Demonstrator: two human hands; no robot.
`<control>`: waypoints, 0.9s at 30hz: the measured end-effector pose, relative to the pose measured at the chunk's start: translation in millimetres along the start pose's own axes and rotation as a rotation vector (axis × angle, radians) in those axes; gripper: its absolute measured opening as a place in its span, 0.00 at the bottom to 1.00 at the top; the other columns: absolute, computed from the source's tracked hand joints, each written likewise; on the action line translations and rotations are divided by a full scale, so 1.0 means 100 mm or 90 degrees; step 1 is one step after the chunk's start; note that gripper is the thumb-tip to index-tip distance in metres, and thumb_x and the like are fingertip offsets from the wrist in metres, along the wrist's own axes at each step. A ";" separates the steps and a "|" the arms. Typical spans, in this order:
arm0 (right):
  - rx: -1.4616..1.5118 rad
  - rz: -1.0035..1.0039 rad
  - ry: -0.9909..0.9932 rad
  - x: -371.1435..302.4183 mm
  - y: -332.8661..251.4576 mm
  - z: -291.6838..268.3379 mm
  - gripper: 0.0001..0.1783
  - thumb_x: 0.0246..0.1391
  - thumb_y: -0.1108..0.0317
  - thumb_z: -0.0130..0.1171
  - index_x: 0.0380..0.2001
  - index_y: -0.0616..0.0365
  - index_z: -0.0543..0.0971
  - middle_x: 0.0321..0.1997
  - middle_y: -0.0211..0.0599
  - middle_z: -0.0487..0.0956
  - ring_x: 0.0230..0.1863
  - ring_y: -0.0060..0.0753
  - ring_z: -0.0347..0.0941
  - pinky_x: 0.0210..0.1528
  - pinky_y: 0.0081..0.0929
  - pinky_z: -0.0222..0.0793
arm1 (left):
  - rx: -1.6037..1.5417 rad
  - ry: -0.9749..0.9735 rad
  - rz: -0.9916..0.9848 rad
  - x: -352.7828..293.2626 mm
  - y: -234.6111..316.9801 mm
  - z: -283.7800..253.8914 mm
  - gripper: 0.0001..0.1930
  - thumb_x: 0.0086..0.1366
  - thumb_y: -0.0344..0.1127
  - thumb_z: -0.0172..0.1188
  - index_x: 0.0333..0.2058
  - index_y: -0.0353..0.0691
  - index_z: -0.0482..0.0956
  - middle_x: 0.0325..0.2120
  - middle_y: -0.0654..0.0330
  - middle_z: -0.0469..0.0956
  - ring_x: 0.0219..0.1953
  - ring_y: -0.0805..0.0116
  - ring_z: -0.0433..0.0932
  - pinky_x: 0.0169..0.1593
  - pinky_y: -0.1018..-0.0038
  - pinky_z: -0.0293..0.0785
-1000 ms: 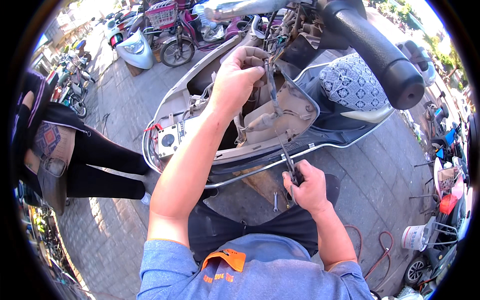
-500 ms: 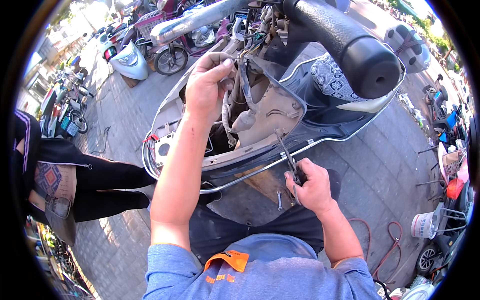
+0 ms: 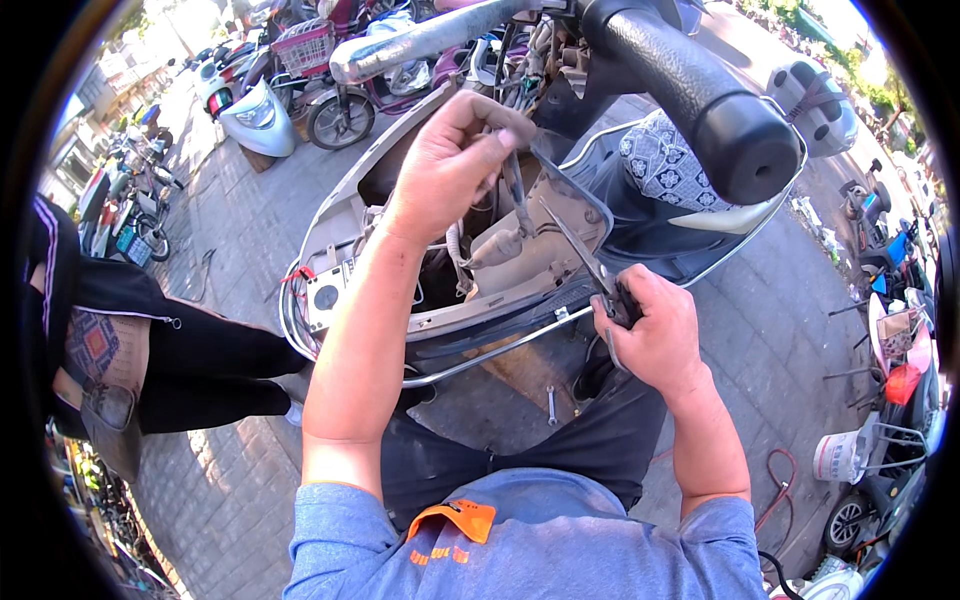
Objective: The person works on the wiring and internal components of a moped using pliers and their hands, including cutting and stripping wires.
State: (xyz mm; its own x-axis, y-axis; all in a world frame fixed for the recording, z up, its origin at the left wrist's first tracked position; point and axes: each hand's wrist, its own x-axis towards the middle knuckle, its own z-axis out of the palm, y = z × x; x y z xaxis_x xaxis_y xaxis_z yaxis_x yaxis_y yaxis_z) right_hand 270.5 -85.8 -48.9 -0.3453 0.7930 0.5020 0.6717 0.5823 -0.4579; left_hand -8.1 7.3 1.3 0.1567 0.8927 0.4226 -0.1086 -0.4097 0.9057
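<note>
An electric scooter's opened front body [image 3: 330, 250] lies before me with its inside exposed. My left hand [image 3: 450, 165] is raised over it, thumb and fingers pinched on a dark wire of the wiring harness [image 3: 518, 190]; the exact grip is partly hidden by the fingers. My right hand [image 3: 658, 330] is closed round the dark handles of a pair of scissors [image 3: 580, 245]. The long blades point up and left toward the harness, apart from it as far as I can see. A taped grey connector bundle [image 3: 495, 248] hangs below the left hand.
The handlebar grip [image 3: 715, 110] juts out at upper right, and a metal tube [image 3: 430, 40] crosses at the top. A wrench [image 3: 551, 405] lies on the paving between my legs. A person in black [image 3: 210, 350] stands at left. A white bucket [image 3: 840, 455] and red hose [image 3: 785, 480] are at right.
My right hand has moved up and slightly right, bringing the scissors closer to the harness. The left hand has shifted right, still pinching the wire.
</note>
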 end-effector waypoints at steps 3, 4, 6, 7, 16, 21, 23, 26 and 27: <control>-0.035 -0.041 0.063 0.11 -0.08 -0.05 0.18 0.44 0.67 0.76 0.33 0.58 0.76 0.29 0.42 0.77 0.32 0.54 0.78 0.34 0.44 0.73 | 0.145 0.022 -0.008 -0.01 -0.03 0.11 0.04 0.75 0.29 0.62 0.45 0.37 0.80 0.28 0.68 0.76 0.23 0.84 0.69 0.25 0.83 0.68; -0.037 -0.039 0.094 0.16 -0.09 -0.05 0.19 0.43 0.68 0.76 0.33 0.58 0.75 0.30 0.42 0.77 0.33 0.54 0.78 0.35 0.45 0.73 | 0.123 0.033 0.000 -0.02 -0.05 0.13 0.05 0.75 0.29 0.63 0.46 0.37 0.79 0.29 0.68 0.77 0.23 0.83 0.70 0.26 0.82 0.69; -0.104 -0.022 0.113 0.26 -0.08 -0.08 0.19 0.44 0.65 0.76 0.34 0.58 0.76 0.30 0.42 0.78 0.35 0.53 0.79 0.37 0.46 0.74 | 0.080 0.051 0.015 -0.04 -0.08 0.16 0.09 0.73 0.28 0.65 0.49 0.36 0.77 0.31 0.66 0.80 0.24 0.82 0.72 0.28 0.81 0.71; -0.133 -0.015 0.125 0.31 -0.08 -0.09 0.19 0.45 0.64 0.76 0.35 0.58 0.76 0.31 0.41 0.79 0.36 0.53 0.80 0.37 0.45 0.75 | 0.063 0.064 -0.006 -0.07 -0.06 0.19 0.11 0.72 0.27 0.67 0.49 0.36 0.76 0.32 0.64 0.81 0.27 0.82 0.74 0.30 0.80 0.72; -0.264 -0.010 0.052 0.37 -0.33 -0.26 0.23 0.54 0.51 0.73 0.43 0.55 0.80 0.33 0.40 0.84 0.38 0.49 0.85 0.41 0.44 0.80 | 0.028 0.072 -0.040 -0.26 0.06 0.26 0.21 0.65 0.24 0.70 0.53 0.34 0.71 0.38 0.54 0.87 0.38 0.70 0.85 0.43 0.73 0.82; -0.274 0.020 -0.022 0.44 -0.51 -0.28 0.24 0.58 0.49 0.71 0.45 0.56 0.79 0.35 0.43 0.85 0.41 0.55 0.84 0.41 0.51 0.77 | 0.054 0.089 -0.061 -0.43 0.14 0.22 0.29 0.62 0.24 0.70 0.60 0.31 0.70 0.39 0.53 0.87 0.40 0.68 0.86 0.48 0.72 0.83; -0.310 -0.016 -0.017 0.45 -0.47 -0.28 0.24 0.58 0.48 0.72 0.44 0.56 0.79 0.34 0.46 0.84 0.40 0.59 0.83 0.41 0.53 0.76 | 0.106 0.121 -0.043 -0.43 0.13 0.14 0.32 0.59 0.26 0.69 0.63 0.32 0.71 0.43 0.53 0.86 0.44 0.67 0.85 0.51 0.72 0.82; -0.286 0.056 -0.006 0.44 -0.42 -0.23 0.24 0.58 0.48 0.72 0.44 0.56 0.80 0.37 0.46 0.85 0.44 0.58 0.82 0.44 0.52 0.76 | 0.147 0.244 0.046 -0.40 -0.21 0.30 0.27 0.57 0.30 0.74 0.56 0.37 0.78 0.40 0.63 0.78 0.40 0.75 0.77 0.45 0.74 0.77; -0.282 0.154 -0.062 0.43 -0.49 -0.25 0.24 0.58 0.48 0.72 0.48 0.54 0.81 0.42 0.43 0.86 0.50 0.54 0.83 0.48 0.49 0.77 | 0.187 0.282 0.083 -0.45 -0.22 0.35 0.22 0.58 0.31 0.75 0.52 0.38 0.81 0.38 0.65 0.76 0.37 0.76 0.73 0.41 0.74 0.74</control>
State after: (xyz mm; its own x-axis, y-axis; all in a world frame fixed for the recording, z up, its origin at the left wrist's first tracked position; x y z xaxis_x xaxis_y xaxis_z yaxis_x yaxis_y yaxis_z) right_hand 238.6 -84.3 13.4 -0.1909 0.9209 0.3397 0.9458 0.2652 -0.1874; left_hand 21.8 -30.4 -36.8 -0.2745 0.7986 0.5356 0.1897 -0.5011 0.8443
